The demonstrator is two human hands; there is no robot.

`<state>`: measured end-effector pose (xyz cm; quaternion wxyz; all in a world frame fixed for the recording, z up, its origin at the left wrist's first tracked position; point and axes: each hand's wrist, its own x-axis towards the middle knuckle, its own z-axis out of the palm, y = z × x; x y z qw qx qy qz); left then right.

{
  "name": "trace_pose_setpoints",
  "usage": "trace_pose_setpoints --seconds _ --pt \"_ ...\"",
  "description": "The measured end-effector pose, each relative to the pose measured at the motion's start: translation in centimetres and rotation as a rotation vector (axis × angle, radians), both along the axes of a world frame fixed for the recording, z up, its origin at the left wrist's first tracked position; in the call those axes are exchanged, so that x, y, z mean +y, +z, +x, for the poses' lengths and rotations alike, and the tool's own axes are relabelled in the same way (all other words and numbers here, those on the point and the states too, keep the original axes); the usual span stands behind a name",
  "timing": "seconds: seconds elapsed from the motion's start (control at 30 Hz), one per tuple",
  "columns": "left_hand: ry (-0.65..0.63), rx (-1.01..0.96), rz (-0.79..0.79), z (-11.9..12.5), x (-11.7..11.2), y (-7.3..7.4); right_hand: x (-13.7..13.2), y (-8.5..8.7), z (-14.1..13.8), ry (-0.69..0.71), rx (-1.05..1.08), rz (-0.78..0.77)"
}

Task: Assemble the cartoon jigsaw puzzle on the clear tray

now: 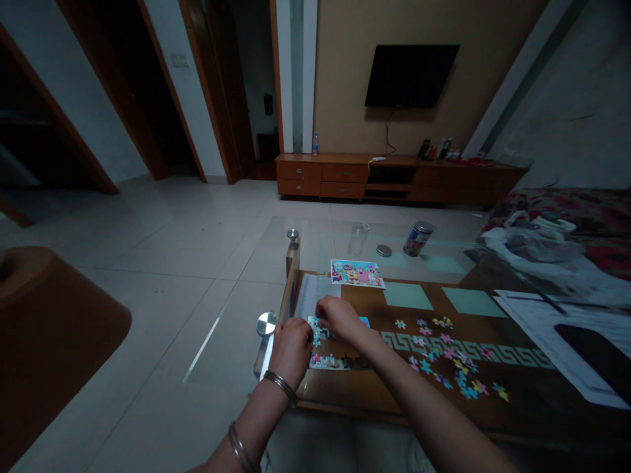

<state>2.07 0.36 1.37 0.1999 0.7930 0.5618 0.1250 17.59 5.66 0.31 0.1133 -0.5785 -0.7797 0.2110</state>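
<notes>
A partly assembled jigsaw puzzle (340,362) lies on the glass coffee table, with joined pieces along its left side and bottom. At its left edge is my left hand (292,351), fingers curled inward; two metal bangles circle that wrist. My right hand (340,316) reaches over the puzzle's upper left part, its fingers bent together in a pinch. Both sets of fingertips are close together, and what they hold is hidden. Loose puzzle pieces (449,355) are scattered to the right. Behind the hands lies a colourful cartoon picture card (357,274).
A clear glass (359,238), a round metal lid (383,251) and a printed tin (419,239) stand toward the table's far side. On the right are papers (542,322), a dark flat object (591,358) and plastic bags (535,243). A brown stool-like block (59,341) stands left.
</notes>
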Motion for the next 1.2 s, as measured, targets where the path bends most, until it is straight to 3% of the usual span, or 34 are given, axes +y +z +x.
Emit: trace_pose_setpoints --seconds 0.3,0.43,0.57,0.7,0.93,1.2 --pt "-0.002 -0.008 -0.003 -0.1 -0.1 -0.1 0.1 0.8 0.0 0.019 0.01 0.026" --pt "0.003 -0.018 0.006 -0.2 -0.1 -0.1 0.2 1.8 1.6 0.034 0.144 -0.022" --pt "0.02 -0.008 0.016 -0.1 -0.1 0.1 -0.8 2.0 3.3 0.051 0.139 -0.121" --pt "0.014 0.005 0.002 0.0 -0.1 0.2 -2.1 2.2 3.8 0.115 0.028 -0.192" --pt "0.017 0.002 0.029 -0.3 0.0 -0.3 -4.7 4.3 5.3 -0.108 -0.404 -0.095" --pt "0.022 0.003 0.009 -0.1 -0.1 0.1 -6.3 3.0 5.4 -0.103 -0.463 -0.05"
